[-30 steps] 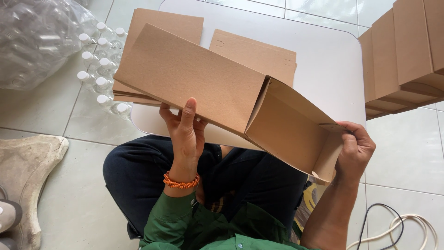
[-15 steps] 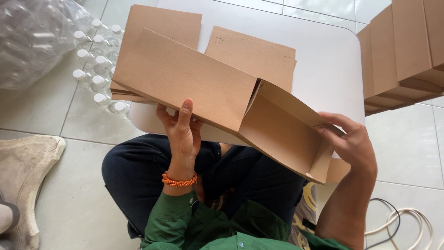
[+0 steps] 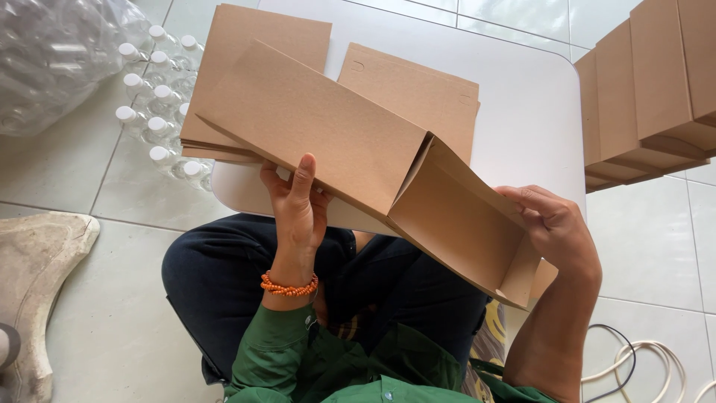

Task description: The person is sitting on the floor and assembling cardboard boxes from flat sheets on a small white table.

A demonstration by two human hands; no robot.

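Bottles (image 3: 153, 112) with white caps are stood on the tiled floor at far left, beside a clear plastic bag (image 3: 52, 52) of more bottles. Next to them, a stack of flat cardboard blanks (image 3: 246, 45) is laid on the white table (image 3: 522, 112). Above the lap, a long brown cardboard carton (image 3: 328, 134) is held tilted, partly opened out from flat. The left hand (image 3: 294, 205), with an orange bead bracelet (image 3: 289, 286) at the wrist, is placed under the near wall, its fingers extended against the board. The right hand (image 3: 556, 227) is curled over the open end, where an end flap (image 3: 522, 280) is gripped between thumb and fingers. The step in hand is judged to be erecting the carton and closing its end. The next move would call for the flap to be folded squarely inward while the body is kept braced. Finished cartons (image 3: 656, 82) are stacked at far right, and cables (image 3: 649, 366) are seen on the floor below.
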